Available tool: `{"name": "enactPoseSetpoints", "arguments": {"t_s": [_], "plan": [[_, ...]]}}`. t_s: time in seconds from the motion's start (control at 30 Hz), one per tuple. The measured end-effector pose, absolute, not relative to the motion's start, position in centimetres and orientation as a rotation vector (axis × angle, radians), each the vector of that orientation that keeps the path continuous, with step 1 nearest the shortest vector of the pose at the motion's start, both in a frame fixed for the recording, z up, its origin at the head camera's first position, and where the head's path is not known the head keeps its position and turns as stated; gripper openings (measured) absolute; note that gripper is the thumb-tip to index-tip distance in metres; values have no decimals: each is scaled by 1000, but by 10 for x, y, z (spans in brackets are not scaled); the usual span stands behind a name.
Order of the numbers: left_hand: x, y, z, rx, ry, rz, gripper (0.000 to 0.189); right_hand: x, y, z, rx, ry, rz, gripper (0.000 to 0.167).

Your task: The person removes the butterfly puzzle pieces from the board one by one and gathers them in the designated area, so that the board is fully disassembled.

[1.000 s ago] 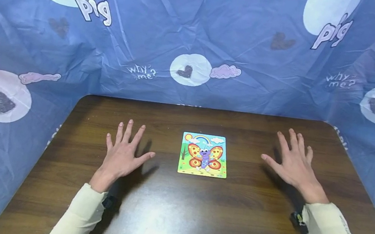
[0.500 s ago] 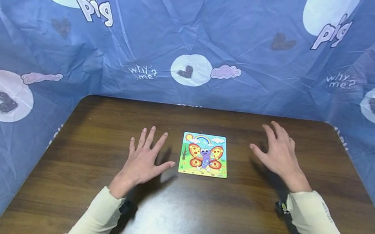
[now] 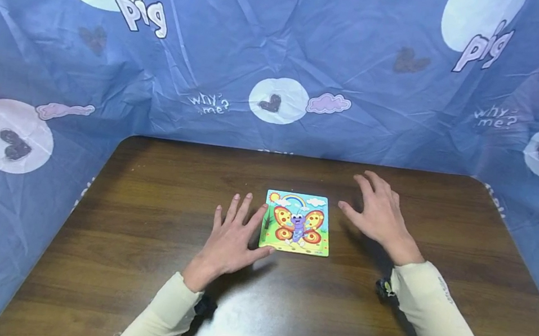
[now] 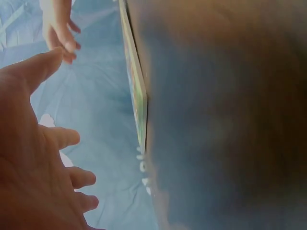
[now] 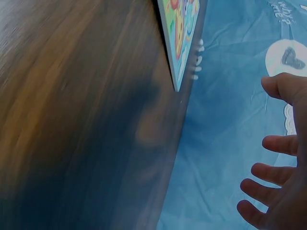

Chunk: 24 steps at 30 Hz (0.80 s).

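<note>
Standing spread wide, the fingers of the left hand hover over the left edge of the butterfly picture board, apart from it in the left wrist view. Fingers gently bent and thumb held away from them, the right hand hovers near the board's right side. The board lies flat on the brown desk, between both hands. Pale sleeves cover the arms; blue printed fabric surrounds the desk's back and sides.

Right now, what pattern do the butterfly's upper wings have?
The upper wings are yellow with red spots and reddish edges, clearest in the head view.
</note>
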<state>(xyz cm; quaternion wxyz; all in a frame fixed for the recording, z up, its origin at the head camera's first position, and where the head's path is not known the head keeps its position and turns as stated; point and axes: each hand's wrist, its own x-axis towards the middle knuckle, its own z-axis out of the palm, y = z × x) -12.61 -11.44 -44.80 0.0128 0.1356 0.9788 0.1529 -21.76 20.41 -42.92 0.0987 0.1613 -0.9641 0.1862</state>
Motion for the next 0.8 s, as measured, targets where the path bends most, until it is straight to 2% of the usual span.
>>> {"name": "enactPoseSetpoints", "arguments": {"t_s": [0.8], "plan": [[-127,-86,-452,541,2904,434,87,-232,148,-436,594,-2899,597,72]]}}
